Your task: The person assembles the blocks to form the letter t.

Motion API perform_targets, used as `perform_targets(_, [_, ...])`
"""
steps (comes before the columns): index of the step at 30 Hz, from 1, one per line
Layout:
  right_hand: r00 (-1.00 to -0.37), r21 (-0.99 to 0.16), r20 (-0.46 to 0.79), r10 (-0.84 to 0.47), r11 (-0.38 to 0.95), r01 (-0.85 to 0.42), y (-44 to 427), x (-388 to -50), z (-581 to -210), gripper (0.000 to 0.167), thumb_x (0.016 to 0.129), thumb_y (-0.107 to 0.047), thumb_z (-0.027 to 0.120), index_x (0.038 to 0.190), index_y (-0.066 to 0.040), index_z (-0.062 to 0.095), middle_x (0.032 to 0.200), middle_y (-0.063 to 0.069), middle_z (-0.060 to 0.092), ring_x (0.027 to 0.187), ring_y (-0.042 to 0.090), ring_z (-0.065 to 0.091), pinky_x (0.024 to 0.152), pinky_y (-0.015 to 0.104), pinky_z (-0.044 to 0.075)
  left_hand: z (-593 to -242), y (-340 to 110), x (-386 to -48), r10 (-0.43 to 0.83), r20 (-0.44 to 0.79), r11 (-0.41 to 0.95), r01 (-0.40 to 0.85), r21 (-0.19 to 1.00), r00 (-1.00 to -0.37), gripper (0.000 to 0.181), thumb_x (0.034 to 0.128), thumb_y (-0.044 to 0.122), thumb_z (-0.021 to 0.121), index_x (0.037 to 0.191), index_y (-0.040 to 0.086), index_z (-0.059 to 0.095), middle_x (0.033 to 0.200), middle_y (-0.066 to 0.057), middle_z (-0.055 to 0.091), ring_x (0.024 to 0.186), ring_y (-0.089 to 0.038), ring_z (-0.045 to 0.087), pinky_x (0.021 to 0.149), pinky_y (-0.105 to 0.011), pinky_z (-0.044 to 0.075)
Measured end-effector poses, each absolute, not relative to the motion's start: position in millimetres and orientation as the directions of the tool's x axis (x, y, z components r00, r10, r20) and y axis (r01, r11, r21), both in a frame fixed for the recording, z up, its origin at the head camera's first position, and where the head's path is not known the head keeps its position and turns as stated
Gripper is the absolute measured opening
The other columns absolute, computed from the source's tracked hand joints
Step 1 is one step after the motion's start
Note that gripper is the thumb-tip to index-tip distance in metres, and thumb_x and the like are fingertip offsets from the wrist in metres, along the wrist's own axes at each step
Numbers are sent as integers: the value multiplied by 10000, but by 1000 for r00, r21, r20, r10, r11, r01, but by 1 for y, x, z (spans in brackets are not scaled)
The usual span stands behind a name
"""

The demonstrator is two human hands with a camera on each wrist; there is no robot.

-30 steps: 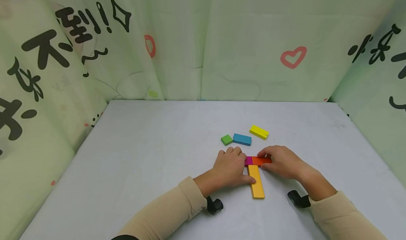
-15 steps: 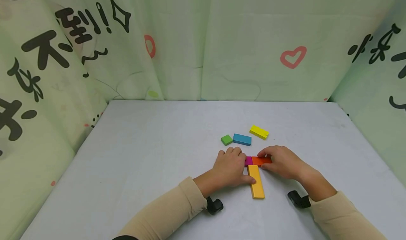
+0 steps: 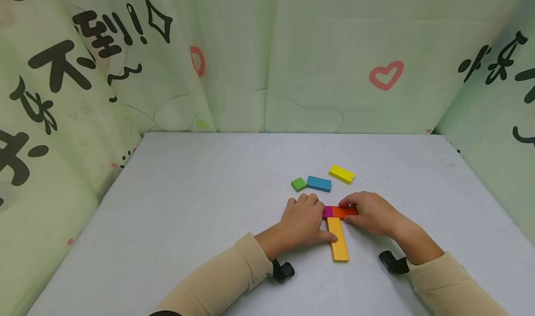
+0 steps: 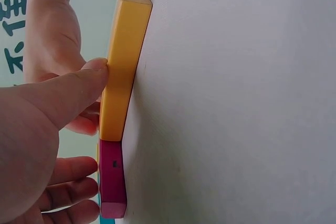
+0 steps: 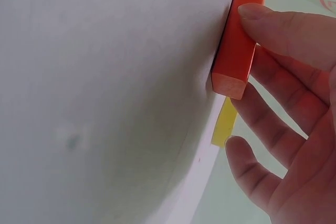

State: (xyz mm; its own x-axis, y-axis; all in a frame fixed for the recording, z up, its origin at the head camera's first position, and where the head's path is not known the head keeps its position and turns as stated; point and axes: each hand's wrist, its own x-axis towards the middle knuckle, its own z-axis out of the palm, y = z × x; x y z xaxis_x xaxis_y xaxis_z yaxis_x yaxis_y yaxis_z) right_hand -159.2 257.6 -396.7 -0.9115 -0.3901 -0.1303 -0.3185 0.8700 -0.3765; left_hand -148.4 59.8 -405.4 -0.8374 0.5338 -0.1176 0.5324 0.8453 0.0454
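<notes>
In the head view, a long amber-yellow block [image 3: 337, 244] lies with its far end against a row made of a magenta block [image 3: 328, 212] and a red-orange block [image 3: 342, 211]. My left hand [image 3: 304, 221] rests over the left side; its thumb touches the amber block [image 4: 123, 66], and its fingers reach the magenta block [image 4: 111, 177], which it partly hides from the head camera. My right hand [image 3: 374, 214] pinches the red-orange block [image 5: 235, 43] at its right end, thumb on the near side and a finger on the far side.
Beyond the hands lie a green block [image 3: 298, 184], a blue block [image 3: 319, 183] and a yellow block [image 3: 341, 174] with notched ends. The white table [image 3: 200, 190] is bordered by printed green curtains [image 3: 234, 74] at the back and sides.
</notes>
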Motion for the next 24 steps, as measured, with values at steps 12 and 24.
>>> perform_targets(12, [-911, -388, -126, -393, 865, -319, 258, -159, -396, 328, 844, -137, 808, 1138, -28, 713, 1035, 49, 688, 951, 256, 590, 872, 502, 516, -405, 60, -148, 532, -117, 847, 530, 49, -839, 753, 766, 774, 646, 1245, 194, 651, 1136, 46, 557, 985, -119, 458, 781, -304, 406])
perform_targets(24, [-909, -400, -131, -395, 860, -316, 255, -156, -395, 361, 837, -165, 820, 1150, -26, 706, 1055, 63, 686, 969, 273, 594, 875, 508, 514, -406, 60, -148, 531, -114, 847, 530, 41, -840, 754, 763, 778, 645, 1241, 194, 654, 1138, 46, 557, 990, -120, 461, 783, -304, 410])
